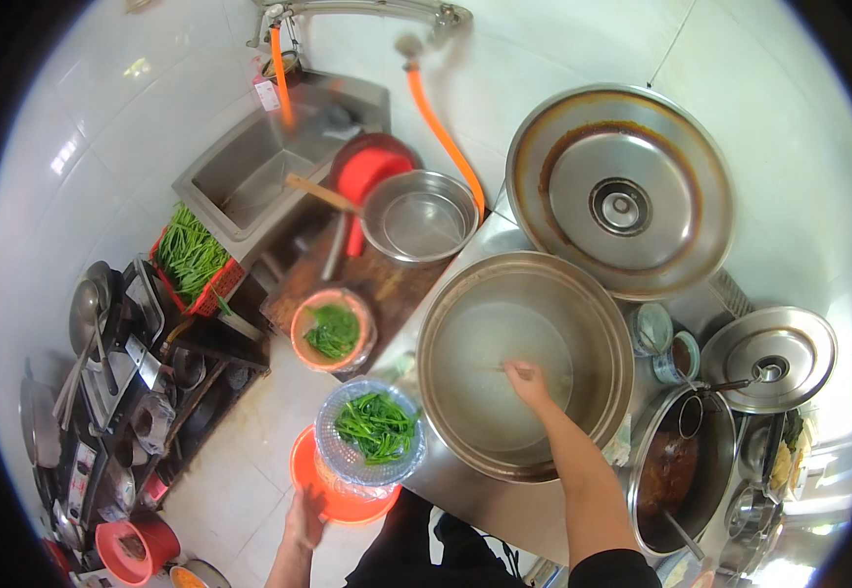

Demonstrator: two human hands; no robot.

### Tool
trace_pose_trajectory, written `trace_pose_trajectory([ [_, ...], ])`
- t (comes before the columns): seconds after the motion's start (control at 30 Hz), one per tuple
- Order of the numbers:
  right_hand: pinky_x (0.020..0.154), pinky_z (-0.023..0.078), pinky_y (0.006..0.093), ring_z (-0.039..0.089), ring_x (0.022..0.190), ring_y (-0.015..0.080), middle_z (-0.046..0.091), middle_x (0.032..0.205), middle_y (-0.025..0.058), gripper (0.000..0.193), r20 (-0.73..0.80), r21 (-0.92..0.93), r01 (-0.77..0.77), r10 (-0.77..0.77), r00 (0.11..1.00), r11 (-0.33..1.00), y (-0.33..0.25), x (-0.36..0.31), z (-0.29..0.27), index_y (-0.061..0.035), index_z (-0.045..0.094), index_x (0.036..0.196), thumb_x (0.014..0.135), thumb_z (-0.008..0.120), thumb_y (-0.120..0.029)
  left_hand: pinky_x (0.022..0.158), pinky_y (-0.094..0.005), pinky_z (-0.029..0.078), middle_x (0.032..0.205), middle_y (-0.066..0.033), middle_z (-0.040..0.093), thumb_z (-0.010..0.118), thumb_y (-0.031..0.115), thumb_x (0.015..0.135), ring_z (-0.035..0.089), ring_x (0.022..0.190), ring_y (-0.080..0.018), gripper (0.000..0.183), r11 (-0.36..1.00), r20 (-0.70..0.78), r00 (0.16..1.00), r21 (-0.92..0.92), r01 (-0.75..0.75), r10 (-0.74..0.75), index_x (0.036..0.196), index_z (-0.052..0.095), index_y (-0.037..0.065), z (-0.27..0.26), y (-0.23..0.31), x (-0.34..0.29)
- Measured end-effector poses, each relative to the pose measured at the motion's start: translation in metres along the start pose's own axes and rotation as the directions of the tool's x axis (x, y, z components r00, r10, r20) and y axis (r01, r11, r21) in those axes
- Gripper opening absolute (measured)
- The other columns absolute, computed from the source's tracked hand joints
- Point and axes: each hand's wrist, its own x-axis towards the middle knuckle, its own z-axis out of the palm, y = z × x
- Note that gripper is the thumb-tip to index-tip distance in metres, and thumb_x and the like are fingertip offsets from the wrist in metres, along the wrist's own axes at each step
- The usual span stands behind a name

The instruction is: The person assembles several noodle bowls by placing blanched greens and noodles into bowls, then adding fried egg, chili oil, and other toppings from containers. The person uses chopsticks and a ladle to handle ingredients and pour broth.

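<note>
My right hand [526, 381] reaches over the large metal pot [429, 323] of cloudy liquid. Its fingers are closed on a thin stick-like utensil [491, 368], too faint to name exactly. My left hand [305, 519] is open and holds nothing, beside the orange basin [299, 461] at the lower middle. Above that basin sits a clear colander [326, 453] with wilted-looking leafy greens [377, 428] in it. Farther back, a lined orange bucket [300, 348] holds more greens [333, 331].
A big lid [563, 186] leans behind the pot. On the right stands a pot of brown broth [666, 475] with ladles. Left of the pot lie a steel pan [421, 220] and wooden board [310, 269]. A sink [250, 167] and utensil shelves [176, 402] line the left.
</note>
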Motion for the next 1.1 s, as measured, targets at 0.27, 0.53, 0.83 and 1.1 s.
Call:
trace_pose_trajectory([
  [0.27,0.087,0.055,0.0403,0.067,0.100,0.0335,0.071,0.115,0.0128,0.026,0.254,-0.405,0.548,-0.486,0.836,0.732,-0.008,-0.022,-0.023,-0.0145,0.072,0.118,0.094,0.063,-0.020,0.086,-0.0409,0.056,0.118,-0.0070,0.068,0.060,0.028,0.102,0.066,0.103,-0.0199,0.038,0.959,0.156,0.968,0.176,-0.222,0.196,0.134,0.055,0.007,0.111,0.068,0.005],
  [0.53,0.098,0.050,0.0493,0.061,0.118,0.0348,0.062,0.134,0.0133,0.038,-0.301,0.764,-0.028,0.394,0.868,0.645,0.036,0.065,0.046,-0.0094,0.056,0.133,0.100,0.050,-0.025,0.082,-0.0386,0.058,0.111,-0.0047,0.069,0.060,-0.002,0.091,0.067,0.098,-0.0187,0.039,0.950,0.146,0.947,0.086,-0.299,0.285,0.129,0.058,0.008,0.117,0.061,0.014],
  [0.83,0.103,0.050,0.0554,0.059,0.119,0.0406,0.058,0.134,0.0200,0.043,0.177,0.960,0.041,0.716,0.676,-0.276,0.070,0.094,0.067,-0.0032,0.045,0.140,0.109,0.031,-0.029,0.096,-0.0474,0.055,0.131,-0.0071,0.061,0.052,-0.012,0.083,0.061,0.117,-0.0279,0.066,0.951,0.216,0.930,-0.160,-0.266,0.296,0.142,0.050,0.017,0.111,0.051,-0.022],
  [1.1,0.094,0.060,0.0461,0.073,0.091,0.0321,0.069,0.106,0.0155,0.022,0.313,0.900,0.001,0.649,0.694,-0.435,0.008,0.034,0.023,-0.0049,0.057,0.120,0.104,0.047,-0.017,0.100,-0.0501,0.054,0.133,-0.0087,0.060,0.053,-0.008,0.083,0.060,0.118,-0.0295,0.067,0.912,0.260,0.883,-0.239,-0.333,0.390,0.146,0.046,0.016,0.104,0.061,-0.058],
])
